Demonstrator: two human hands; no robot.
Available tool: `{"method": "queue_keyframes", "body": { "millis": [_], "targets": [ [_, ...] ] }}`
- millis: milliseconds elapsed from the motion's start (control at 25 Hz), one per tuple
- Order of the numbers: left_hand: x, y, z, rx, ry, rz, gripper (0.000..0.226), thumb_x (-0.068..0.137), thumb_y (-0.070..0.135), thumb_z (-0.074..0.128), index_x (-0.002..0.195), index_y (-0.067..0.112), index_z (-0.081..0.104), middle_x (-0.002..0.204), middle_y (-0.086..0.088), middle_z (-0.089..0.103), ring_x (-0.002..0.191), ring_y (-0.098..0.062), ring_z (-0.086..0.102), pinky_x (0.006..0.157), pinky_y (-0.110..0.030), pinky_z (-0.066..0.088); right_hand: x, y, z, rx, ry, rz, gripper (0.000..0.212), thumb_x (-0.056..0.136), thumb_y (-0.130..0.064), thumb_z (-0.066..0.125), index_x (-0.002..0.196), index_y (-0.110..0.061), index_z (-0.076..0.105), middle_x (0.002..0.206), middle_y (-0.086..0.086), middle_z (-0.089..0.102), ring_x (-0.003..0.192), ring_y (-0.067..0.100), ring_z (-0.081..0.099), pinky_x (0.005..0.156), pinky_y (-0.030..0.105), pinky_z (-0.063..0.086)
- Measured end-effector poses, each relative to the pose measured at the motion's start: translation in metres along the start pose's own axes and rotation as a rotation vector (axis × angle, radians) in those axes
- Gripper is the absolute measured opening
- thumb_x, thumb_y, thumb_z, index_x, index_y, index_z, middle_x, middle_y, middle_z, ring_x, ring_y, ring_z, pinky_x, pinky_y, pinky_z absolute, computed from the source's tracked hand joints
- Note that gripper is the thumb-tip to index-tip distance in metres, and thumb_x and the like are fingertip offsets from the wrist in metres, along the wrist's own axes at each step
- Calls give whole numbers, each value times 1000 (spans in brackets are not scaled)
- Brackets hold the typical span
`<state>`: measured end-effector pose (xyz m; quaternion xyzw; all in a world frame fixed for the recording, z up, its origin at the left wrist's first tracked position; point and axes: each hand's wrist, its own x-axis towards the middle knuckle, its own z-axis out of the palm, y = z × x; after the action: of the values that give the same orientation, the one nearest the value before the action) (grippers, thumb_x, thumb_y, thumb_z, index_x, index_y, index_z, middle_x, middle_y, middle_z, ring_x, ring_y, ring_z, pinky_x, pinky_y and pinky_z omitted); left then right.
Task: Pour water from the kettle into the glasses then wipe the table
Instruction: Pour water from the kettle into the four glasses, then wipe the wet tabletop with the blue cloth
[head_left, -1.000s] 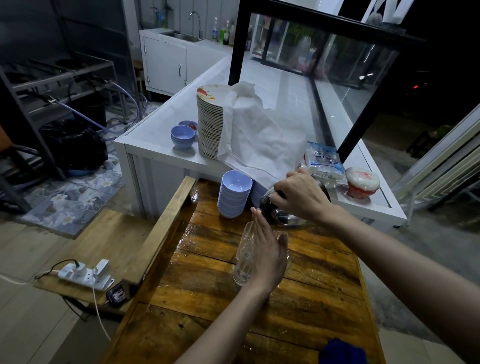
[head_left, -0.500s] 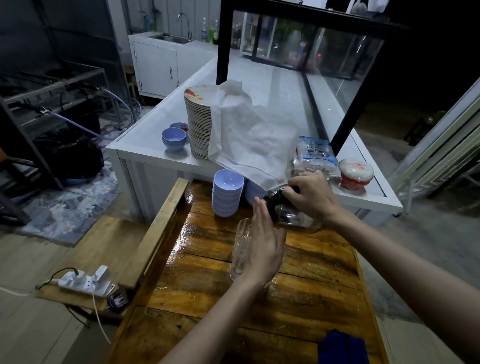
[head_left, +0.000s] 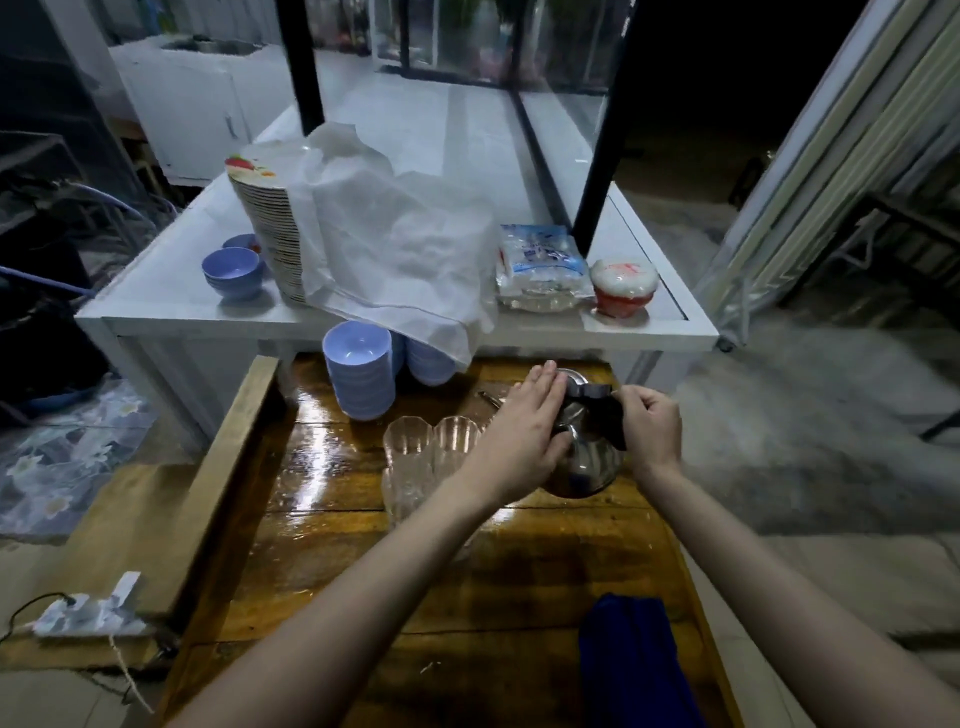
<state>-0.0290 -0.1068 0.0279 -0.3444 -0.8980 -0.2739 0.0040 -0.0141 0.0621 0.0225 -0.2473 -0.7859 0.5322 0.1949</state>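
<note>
Stack of patterned plates (head_left: 270, 234) stood on white counter (head_left: 171, 304), half draped by white cloth (head_left: 395, 249). Blue bowls (head_left: 232, 271) sat left of it; plastic packet (head_left: 540, 265) and red-and-white lidded tub (head_left: 623, 287) right. Stacked blue bowls (head_left: 358, 371) stood below the counter edge. White power strip (head_left: 93, 613) lay on a low wooden platform.

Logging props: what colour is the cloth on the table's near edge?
Dark blue cloth, seen in the head view.

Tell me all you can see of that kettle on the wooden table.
The kettle is shiny metal, rounded and squat, with a black handle and lid fitting on top. It stands upright on the wet wooden table, right of the clear glasses. The left hand rests flat against its side; the right hand grips the handle.
</note>
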Motion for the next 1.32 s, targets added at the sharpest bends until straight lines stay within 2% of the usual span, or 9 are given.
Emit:
{"method": "queue_keyframes", "body": {
  "millis": [120, 320, 400, 600, 720, 880, 1000, 1160, 1320],
  "targets": [
    [17, 7, 27, 101, -170, 59, 72, 100, 31, 44, 155, 9, 3, 163, -10, -3, 151, -22, -4, 123, -36, -2, 3, 44, -15, 63, 47, 181, 32, 68, -40, 53, 48, -15, 55, 55, 3, 47, 57, 22, 47, 55, 45, 44],
    [42, 21, 63, 194, -341, 129, 71, 101, 32, 42, 155, 12, 1, 163, -9, -5, 151, -21, -6, 117, -28, -10, 13, 102, -30, 191, 80, 442, 27, 62, -47, 54, 54, -25, 68, 65, 5, 64, 76, 38, 67, 75, 57, 57],
    [53, 22, 74, 206, -383, 132, 72, 100, 31, 43, 155, 13, 0, 163, -8, -6, 151, -20, -7, 116, -28, -10, 13, 106, -35, 224, 120, 485, 29, 71, -41, 55, 57, -19, 68, 66, 4, 66, 78, 35, 66, 78, 50, 57],
    [74, 30, 109, 240, -465, 137, 74, 100, 33, 43, 155, 12, -3, 163, -9, -7, 151, -21, -8, 116, -30, -9, 23, 127, -45, 354, 197, 496, 22, 88, -18, 51, 73, -11, 65, 71, 5, 62, 74, 23, 60, 66, 34, 51],
    [81, 36, 125, 263, -473, 112, 76, 100, 35, 44, 155, 10, -2, 163, -11, -6, 151, -22, -8, 116, -31, -10, 32, 145, -54, 390, 114, 522, 23, 96, -14, 44, 89, -7, 65, 76, -1, 64, 72, 10, 62, 54, 16, 51],
    [87, 39, 139, 274, -442, 108, 77, 99, 37, 44, 155, 11, -2, 163, -8, -7, 150, -21, -9, 115, -31, -11, 38, 158, -60, 366, 10, 537, 30, 98, -15, 41, 75, -16, 59, 65, -7, 61, 60, 0, 56, 55, 18, 44],
    [82, 40, 149, 329, -426, 103, 79, 98, 37, 45, 155, 12, -5, 163, -8, -10, 150, -21, -13, 118, -34, -9, 36, 166, -63, 257, -110, 466, 30, 102, -17, 34, 86, -16, 59, 91, 3, 62, 84, 10, 59, 66, 17, 49],
    [76, 40, 147, 195, -386, 73, 74, 97, 32, 47, 155, 16, 4, 163, -5, -4, 150, -18, -11, 123, -39, -1, 41, 181, -74, -193, -243, 171, 24, 103, -22, 38, 99, -14, 60, 103, 12, 59, 100, 30, 56, 85, 42, 47],
    [8, 35, 145, -17, -108, 24, 54, 94, 14, 53, 146, 14, 38, 157, -5, 29, 147, -16, 21, 121, -32, 20, 5, 185, -95, -291, -95, 19, 22, 100, -24, 47, 112, -7, 56, 108, 3, 47, 100, 21, 51, 86, 38, 48]
  ]
}}
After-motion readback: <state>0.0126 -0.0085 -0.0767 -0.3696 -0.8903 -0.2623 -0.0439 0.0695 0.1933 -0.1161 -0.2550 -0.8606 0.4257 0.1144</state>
